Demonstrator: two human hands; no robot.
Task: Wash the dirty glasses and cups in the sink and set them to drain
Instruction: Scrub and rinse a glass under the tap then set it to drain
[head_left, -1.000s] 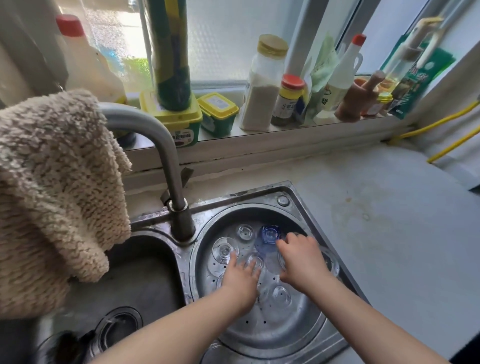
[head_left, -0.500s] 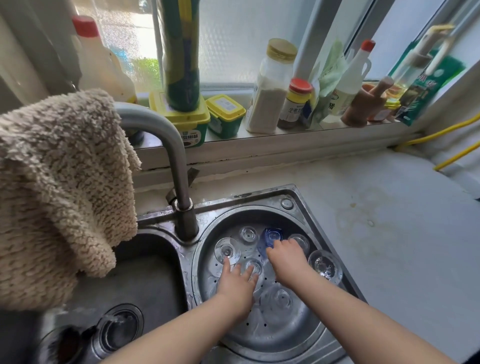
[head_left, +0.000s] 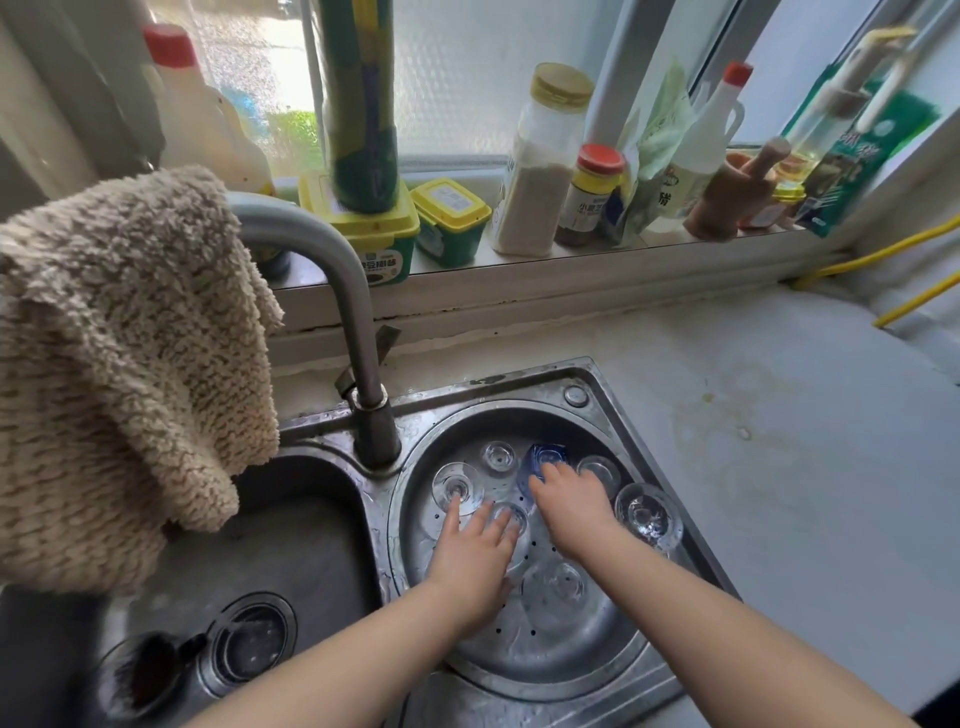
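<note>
both hands work inside the round perforated drain basin, where upturned clear glasses ring the blue glass at twelve o'clock. the left hand, fingers straight and released, rests on a clear glass at centre. the right hand touches the blue glass; its grasp i cannot tell.
</note>
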